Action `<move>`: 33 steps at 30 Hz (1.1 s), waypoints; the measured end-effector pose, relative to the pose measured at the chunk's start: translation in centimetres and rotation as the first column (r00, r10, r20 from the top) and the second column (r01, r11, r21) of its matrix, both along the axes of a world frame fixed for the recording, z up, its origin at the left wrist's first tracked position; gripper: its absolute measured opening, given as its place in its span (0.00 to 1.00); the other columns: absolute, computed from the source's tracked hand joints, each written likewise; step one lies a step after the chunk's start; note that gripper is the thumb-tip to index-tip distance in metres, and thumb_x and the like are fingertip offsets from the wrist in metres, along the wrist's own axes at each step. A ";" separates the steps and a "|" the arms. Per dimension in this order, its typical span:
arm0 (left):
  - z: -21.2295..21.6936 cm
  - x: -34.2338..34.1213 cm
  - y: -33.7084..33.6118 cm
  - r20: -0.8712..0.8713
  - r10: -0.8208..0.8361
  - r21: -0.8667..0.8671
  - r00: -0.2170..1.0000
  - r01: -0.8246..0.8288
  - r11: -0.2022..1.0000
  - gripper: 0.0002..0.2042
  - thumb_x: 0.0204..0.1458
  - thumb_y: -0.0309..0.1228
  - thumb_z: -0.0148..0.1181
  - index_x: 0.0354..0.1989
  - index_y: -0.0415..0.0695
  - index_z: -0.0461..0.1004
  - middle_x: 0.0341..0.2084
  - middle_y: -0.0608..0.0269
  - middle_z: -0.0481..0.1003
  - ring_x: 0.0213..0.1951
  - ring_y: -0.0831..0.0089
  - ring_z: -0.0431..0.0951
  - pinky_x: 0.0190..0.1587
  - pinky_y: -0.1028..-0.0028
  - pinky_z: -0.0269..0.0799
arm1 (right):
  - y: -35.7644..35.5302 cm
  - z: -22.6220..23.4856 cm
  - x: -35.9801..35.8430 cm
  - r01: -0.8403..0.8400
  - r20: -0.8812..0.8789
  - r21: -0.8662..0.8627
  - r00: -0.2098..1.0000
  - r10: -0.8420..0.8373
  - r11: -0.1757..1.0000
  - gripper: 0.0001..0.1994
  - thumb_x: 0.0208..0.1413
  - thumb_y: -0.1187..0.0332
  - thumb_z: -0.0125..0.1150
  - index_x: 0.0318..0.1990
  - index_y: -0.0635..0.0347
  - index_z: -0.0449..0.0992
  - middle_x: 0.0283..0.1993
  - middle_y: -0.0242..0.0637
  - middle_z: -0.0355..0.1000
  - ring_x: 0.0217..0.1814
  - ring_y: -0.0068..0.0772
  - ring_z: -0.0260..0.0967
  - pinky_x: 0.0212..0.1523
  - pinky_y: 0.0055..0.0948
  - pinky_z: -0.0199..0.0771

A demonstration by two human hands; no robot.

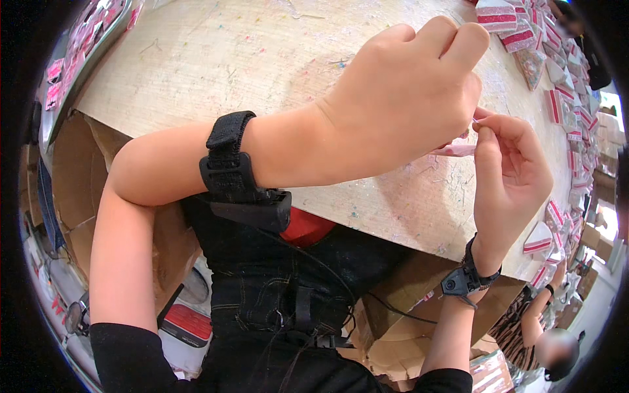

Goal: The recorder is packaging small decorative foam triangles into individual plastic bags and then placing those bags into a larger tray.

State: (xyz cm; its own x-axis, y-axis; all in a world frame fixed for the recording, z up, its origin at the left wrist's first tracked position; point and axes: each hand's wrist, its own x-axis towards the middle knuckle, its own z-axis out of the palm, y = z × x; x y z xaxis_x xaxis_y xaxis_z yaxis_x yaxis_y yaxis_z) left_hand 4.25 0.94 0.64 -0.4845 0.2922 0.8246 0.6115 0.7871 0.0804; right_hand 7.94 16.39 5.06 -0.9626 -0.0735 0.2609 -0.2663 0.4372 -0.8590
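My left hand (pixel 422 92) reaches across to the right above the table, its fingers curled into a fist with the back of the hand on top. Out from under it shows part of a pale pink strip (pixel 455 150), perhaps thin plastic; the rest is hidden by the fist. Close beside, my right hand (pixel 514 164) is turned palm inward, thumb and forefinger pinched together at the edge of the left hand. What lies in that pinch is too small to make out. Black straps circle both wrists.
Several small clear bags with red-striped tops (pixel 517 26) line the table's right side. Thread scraps and coloured specks litter the pale wooden tabletop (pixel 216 59). A tray of pink packets (pixel 56 78) stands far left. Below are cardboard boxes (pixel 78 157); another person (pixel 534 321) is at lower right.
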 end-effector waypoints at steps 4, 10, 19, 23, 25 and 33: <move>-0.1 -0.1 0.4 0.000 0.029 0.002 1.000 -0.029 1.000 0.07 0.34 0.33 0.63 0.19 0.43 0.76 0.32 0.63 0.67 0.38 0.69 0.70 0.33 0.74 0.68 | 0.1 0.6 -0.2 -0.016 0.085 -0.043 0.996 0.020 0.999 0.05 0.52 0.82 0.54 0.36 0.73 0.75 0.38 0.42 0.77 0.38 0.19 0.70 0.42 0.19 0.70; -0.3 -0.2 0.5 -0.046 0.045 0.017 0.998 -0.045 0.999 0.07 0.34 0.33 0.63 0.19 0.43 0.75 0.32 0.64 0.66 0.37 0.69 0.69 0.32 0.75 0.67 | 0.7 0.9 -0.4 -0.040 0.212 -0.119 0.975 0.065 0.992 0.05 0.54 0.80 0.53 0.36 0.72 0.74 0.37 0.41 0.76 0.40 0.21 0.71 0.41 0.18 0.69; 2.0 0.8 -0.1 -0.068 0.069 -0.042 0.995 -0.072 0.997 0.08 0.35 0.32 0.64 0.21 0.41 0.73 0.36 0.59 0.66 0.38 0.66 0.68 0.30 0.72 0.65 | 1.0 1.3 -0.5 -0.033 0.259 -0.141 0.964 0.069 0.989 0.04 0.54 0.79 0.54 0.33 0.72 0.74 0.33 0.36 0.74 0.45 0.26 0.73 0.44 0.20 0.68; 2.9 1.0 -0.1 -0.029 0.139 -0.164 0.990 -0.142 0.976 0.10 0.39 0.32 0.63 0.20 0.39 0.70 0.36 0.56 0.66 0.35 0.67 0.68 0.25 0.71 0.62 | 1.5 1.0 -0.7 -0.041 0.313 -0.187 0.945 0.099 0.982 0.05 0.54 0.78 0.54 0.33 0.72 0.74 0.33 0.35 0.73 0.47 0.28 0.73 0.46 0.20 0.68; 2.1 0.6 0.1 -0.021 0.164 -0.199 0.986 -0.165 0.966 0.11 0.40 0.33 0.63 0.20 0.39 0.70 0.37 0.56 0.66 0.35 0.67 0.68 0.24 0.70 0.62 | 1.2 0.9 -0.8 -0.044 0.305 -0.205 0.947 0.106 0.978 0.04 0.54 0.78 0.54 0.33 0.72 0.74 0.33 0.35 0.73 0.48 0.29 0.73 0.45 0.20 0.68; -1.3 -1.9 1.5 -0.334 0.252 0.018 0.908 -0.261 0.965 0.06 0.37 0.29 0.60 0.19 0.42 0.70 0.34 0.60 0.65 0.33 0.69 0.65 0.24 0.72 0.55 | 0.5 -0.1 -0.4 0.030 0.123 -0.242 0.992 0.000 0.970 0.04 0.54 0.80 0.53 0.35 0.73 0.74 0.34 0.36 0.73 0.46 0.26 0.72 0.42 0.19 0.69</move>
